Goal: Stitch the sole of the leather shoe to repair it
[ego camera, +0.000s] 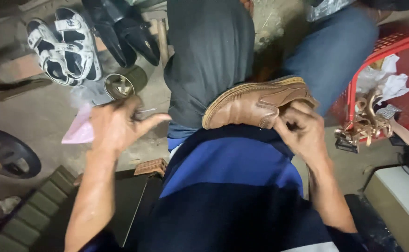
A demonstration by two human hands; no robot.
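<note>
Your right hand [302, 133] clamped the brown shoe [256, 103] on your lap while your left hand [118, 123], left of the shoe, pinched something thin, maybe a needle, I couldn't tell; that one-handed hold risked the shoe sliding off.

The low leather shoe [256, 103] is tan brown, with a paler, cream-yellow welt along its sole edge. The knit shirt [235, 186] shows broad horizontal bands: royal blue, then dark navy, with a white strip at the hem. The cloth over the knee [209, 56] is plain charcoal grey, and the denim trouser leg [330, 51] is mid blue. The 2 strappy sandals [64, 44] are white with black footbeds. The plastic lattice basket [400, 46] is bright red, holding white crumpled paper [382, 79]. The thin plastic bag [79, 128] is pale pink.
</note>
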